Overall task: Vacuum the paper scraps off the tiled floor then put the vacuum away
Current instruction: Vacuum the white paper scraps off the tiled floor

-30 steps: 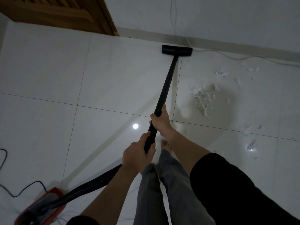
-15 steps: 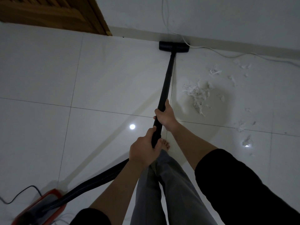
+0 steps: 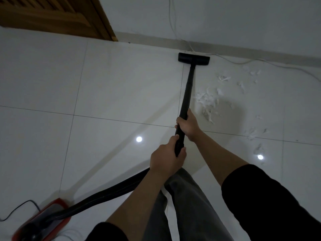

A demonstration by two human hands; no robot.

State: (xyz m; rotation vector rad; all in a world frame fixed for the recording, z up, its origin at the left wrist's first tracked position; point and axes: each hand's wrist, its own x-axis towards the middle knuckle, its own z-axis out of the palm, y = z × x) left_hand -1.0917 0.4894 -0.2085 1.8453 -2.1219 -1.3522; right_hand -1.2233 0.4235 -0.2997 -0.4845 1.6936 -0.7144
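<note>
I grip the black vacuum tube [image 3: 186, 94] with both hands, my right hand [image 3: 188, 126] higher on it and my left hand [image 3: 166, 158] just below. The floor nozzle [image 3: 194, 58] sits near the baseboard at upper centre. Paper scraps [image 3: 207, 105] lie right of the tube. The hose [image 3: 104, 194] runs to the red vacuum body [image 3: 43, 221] at lower left.

wooden door [image 3: 57, 16] top left | white cable [image 3: 243, 62] along baseboard [image 3: 260, 53] | grey trousers [image 3: 187, 206]
</note>
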